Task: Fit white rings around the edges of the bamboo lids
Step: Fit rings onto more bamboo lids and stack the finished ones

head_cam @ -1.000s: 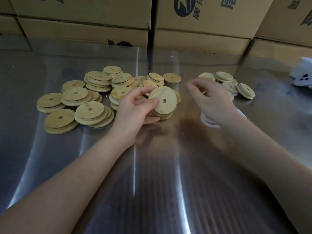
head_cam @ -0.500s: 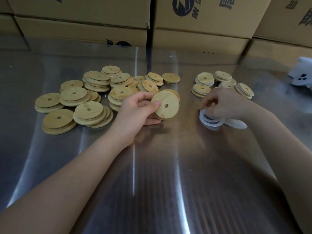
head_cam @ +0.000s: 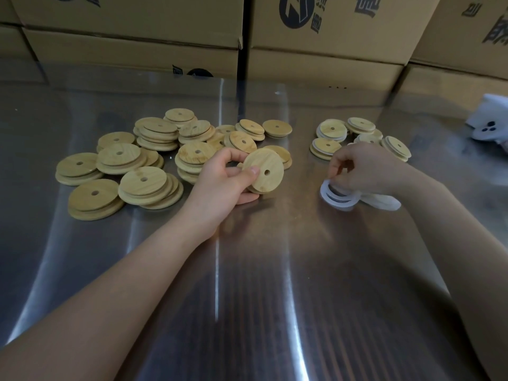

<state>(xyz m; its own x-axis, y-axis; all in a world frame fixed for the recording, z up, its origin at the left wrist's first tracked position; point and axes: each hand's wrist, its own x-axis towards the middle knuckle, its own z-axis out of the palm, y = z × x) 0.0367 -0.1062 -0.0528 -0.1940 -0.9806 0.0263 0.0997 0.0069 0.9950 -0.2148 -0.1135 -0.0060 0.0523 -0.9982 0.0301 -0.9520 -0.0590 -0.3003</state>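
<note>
My left hand [head_cam: 222, 182] grips a round bamboo lid [head_cam: 265, 173] with a small centre hole, tilted up on edge just above the metal table. To its right, my right hand [head_cam: 362, 169] reaches down onto a small pile of white rings [head_cam: 339, 198], fingers curled and pinching at the top ring. A large heap of plain bamboo lids [head_cam: 143, 163] lies at the left and behind my left hand. A smaller group of lids with white rings around their edges [head_cam: 332, 132] lies behind my right hand.
The shiny steel table [head_cam: 253, 284] stretches toward me. Stacked cardboard boxes [head_cam: 324, 37] form a wall along the back. A white object with dark dots [head_cam: 489, 119] sits at the far right edge.
My right hand came down from above the ringed lids onto the pile of white rings and curled its fingers there. My left hand kept the lid, shifting it slightly right.
</note>
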